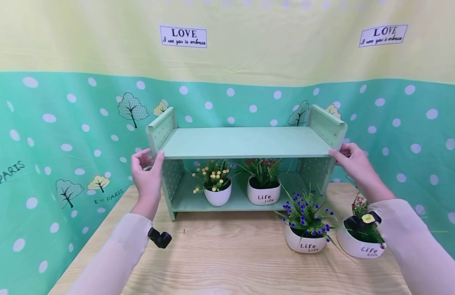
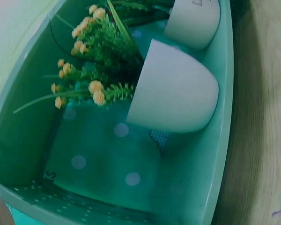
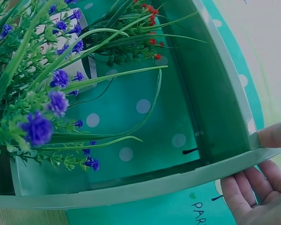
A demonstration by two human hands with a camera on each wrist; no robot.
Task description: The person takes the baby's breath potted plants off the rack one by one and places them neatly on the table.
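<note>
You have both hands on the green shelf (image 1: 170,184), one at each end of its upper board (image 1: 246,142). Your left hand (image 1: 146,174) grips the left end, thumb at the front corner and fingers bent on the outer side; in the left wrist view it barely shows. Your right hand (image 1: 354,164) matches it on the right, and the right wrist view shows the thumb against the edge with the fingers curled at the outer face. The shelf stands upright on the counter (image 1: 220,258); you can't tell from this whether you are steadying it, pressing it or shifting it.

As for progress, the frame looks assembled: both side panels are up and both boards are in place. Two pots are in: the yellow-flowered pot (image 1: 218,196) and, to its right, the red-flowered pot (image 1: 263,196), side by side and apart on the lower board (image 1: 190,201). Your upper board carries no pot.

Two more are outside on the counter, in front of the shelf's right end: the blue-flowered pot (image 1: 306,244) and, just beside it, the pink-flowered pot (image 1: 360,248), partly hidden by your right wrist. If all four belong on the shelf, I'd judge you about halfway.
</note>
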